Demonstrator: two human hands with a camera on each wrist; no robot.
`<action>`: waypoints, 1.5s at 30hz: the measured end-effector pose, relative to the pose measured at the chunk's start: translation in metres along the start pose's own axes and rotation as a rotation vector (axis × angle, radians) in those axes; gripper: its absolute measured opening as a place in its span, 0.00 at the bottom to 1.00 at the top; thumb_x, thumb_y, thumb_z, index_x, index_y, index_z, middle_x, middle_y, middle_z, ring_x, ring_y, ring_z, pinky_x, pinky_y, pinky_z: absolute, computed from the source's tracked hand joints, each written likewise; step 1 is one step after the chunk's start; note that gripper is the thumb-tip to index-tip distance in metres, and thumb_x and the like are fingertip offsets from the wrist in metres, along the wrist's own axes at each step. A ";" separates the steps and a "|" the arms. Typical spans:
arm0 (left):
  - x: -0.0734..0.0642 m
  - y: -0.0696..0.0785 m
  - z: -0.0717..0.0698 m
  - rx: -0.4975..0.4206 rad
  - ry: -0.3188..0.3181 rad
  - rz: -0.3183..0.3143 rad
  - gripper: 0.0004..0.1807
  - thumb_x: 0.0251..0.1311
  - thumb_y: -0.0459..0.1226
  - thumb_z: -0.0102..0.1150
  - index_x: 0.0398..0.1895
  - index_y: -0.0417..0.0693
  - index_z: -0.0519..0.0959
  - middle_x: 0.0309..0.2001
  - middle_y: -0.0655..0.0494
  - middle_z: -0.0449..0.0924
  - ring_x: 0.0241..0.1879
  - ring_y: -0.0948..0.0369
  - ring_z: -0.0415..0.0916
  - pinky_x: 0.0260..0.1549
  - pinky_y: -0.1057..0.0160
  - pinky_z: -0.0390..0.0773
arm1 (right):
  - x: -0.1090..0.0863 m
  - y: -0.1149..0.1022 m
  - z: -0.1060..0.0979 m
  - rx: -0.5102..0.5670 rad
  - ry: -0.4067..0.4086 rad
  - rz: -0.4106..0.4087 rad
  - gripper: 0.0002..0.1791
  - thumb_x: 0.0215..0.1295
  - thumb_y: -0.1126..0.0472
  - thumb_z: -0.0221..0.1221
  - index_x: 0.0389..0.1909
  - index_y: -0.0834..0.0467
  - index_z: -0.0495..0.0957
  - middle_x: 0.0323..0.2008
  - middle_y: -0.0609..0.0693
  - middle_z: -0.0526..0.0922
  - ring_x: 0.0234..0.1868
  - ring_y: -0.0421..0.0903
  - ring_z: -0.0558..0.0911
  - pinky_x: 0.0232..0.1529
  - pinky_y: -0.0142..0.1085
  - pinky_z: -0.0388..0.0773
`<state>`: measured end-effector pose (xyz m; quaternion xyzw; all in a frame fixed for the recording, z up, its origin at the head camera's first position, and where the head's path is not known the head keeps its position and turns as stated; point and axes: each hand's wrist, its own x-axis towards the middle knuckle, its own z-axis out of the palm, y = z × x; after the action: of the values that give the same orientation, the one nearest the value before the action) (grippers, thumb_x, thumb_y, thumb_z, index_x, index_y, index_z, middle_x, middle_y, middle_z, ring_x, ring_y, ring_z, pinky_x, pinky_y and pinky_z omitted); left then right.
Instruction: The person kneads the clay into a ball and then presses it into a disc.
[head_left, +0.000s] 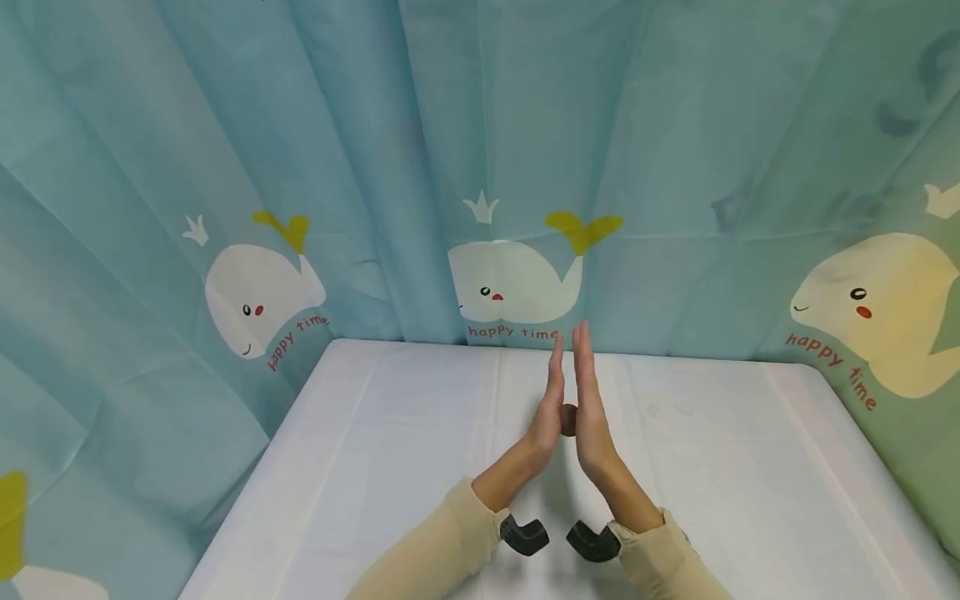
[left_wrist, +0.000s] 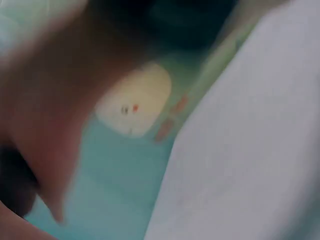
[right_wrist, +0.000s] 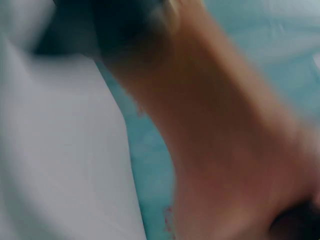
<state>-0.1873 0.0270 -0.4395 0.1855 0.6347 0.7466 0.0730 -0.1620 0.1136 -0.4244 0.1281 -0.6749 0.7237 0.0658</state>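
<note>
A small dark brown round object (head_left: 568,420) sits between the two palms, touching both; its exact kind cannot be told. My left hand (head_left: 547,412) stands upright with straight fingers, its palm against the object's left side. Facing it, my right hand (head_left: 590,417) is likewise upright and straight-fingered, pressing from the right. A narrow gap runs between the fingers of both hands. In the left wrist view the dark object (left_wrist: 15,182) shows at the left edge, partly hidden and blurred. The right wrist view catches it as a dark shape (right_wrist: 298,222) in the lower right corner.
Beneath the hands lies a white-covered table (head_left: 405,433). A blue-green curtain (head_left: 360,125) with printed whales hangs behind it and along the sides. Each wrist carries a black camera mount, the left mount (head_left: 524,536) and right mount (head_left: 593,542) close together.
</note>
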 end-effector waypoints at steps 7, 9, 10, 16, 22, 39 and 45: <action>-0.009 0.020 0.007 -0.066 -0.031 0.072 0.37 0.78 0.61 0.11 0.85 0.59 0.34 0.83 0.68 0.29 0.81 0.63 0.25 0.76 0.43 0.29 | 0.005 0.025 -0.011 0.160 0.004 0.067 0.31 0.82 0.37 0.21 0.83 0.33 0.34 0.83 0.39 0.35 0.82 0.40 0.35 0.78 0.50 0.33; 0.000 0.018 0.000 -0.007 0.015 0.112 0.36 0.80 0.59 0.12 0.85 0.58 0.34 0.83 0.65 0.30 0.81 0.61 0.26 0.76 0.43 0.29 | -0.005 0.027 0.000 0.107 -0.025 0.034 0.31 0.83 0.41 0.19 0.83 0.35 0.34 0.83 0.40 0.35 0.81 0.40 0.34 0.77 0.54 0.31; 0.004 0.015 -0.004 0.023 0.038 0.122 0.35 0.80 0.57 0.12 0.85 0.58 0.35 0.83 0.64 0.30 0.81 0.61 0.27 0.76 0.43 0.29 | -0.010 0.025 0.004 0.079 -0.039 0.015 0.30 0.84 0.43 0.18 0.83 0.37 0.34 0.83 0.40 0.35 0.81 0.41 0.34 0.76 0.56 0.31; 0.004 -0.010 -0.006 0.099 0.022 0.059 0.35 0.80 0.58 0.12 0.85 0.57 0.34 0.84 0.55 0.33 0.68 0.63 0.64 0.69 0.50 0.58 | -0.009 0.005 0.007 -0.022 -0.004 -0.056 0.31 0.83 0.43 0.20 0.84 0.37 0.36 0.82 0.36 0.35 0.81 0.41 0.34 0.75 0.59 0.34; -0.013 0.006 0.008 0.008 -0.043 0.059 0.37 0.79 0.60 0.12 0.85 0.57 0.34 0.83 0.63 0.30 0.79 0.68 0.31 0.76 0.48 0.35 | 0.011 0.023 -0.014 0.040 0.053 0.030 0.31 0.82 0.37 0.22 0.82 0.30 0.35 0.82 0.33 0.39 0.81 0.36 0.37 0.77 0.52 0.35; -0.007 -0.003 0.005 -0.057 -0.048 0.012 0.36 0.80 0.59 0.15 0.85 0.58 0.32 0.84 0.55 0.27 0.82 0.54 0.29 0.77 0.46 0.36 | 0.015 0.013 -0.014 -0.068 0.025 -0.021 0.28 0.84 0.41 0.21 0.81 0.27 0.35 0.81 0.31 0.36 0.81 0.37 0.34 0.77 0.55 0.32; 0.000 0.011 0.001 -0.046 -0.013 -0.013 0.36 0.79 0.60 0.15 0.85 0.60 0.33 0.83 0.61 0.28 0.81 0.57 0.29 0.77 0.46 0.33 | -0.002 0.031 -0.006 -0.067 0.010 0.009 0.29 0.85 0.45 0.20 0.83 0.35 0.34 0.82 0.36 0.33 0.80 0.36 0.35 0.77 0.52 0.34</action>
<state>-0.1861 0.0258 -0.4285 0.1845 0.6180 0.7594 0.0860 -0.1688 0.1175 -0.4554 0.1194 -0.6989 0.7017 0.0700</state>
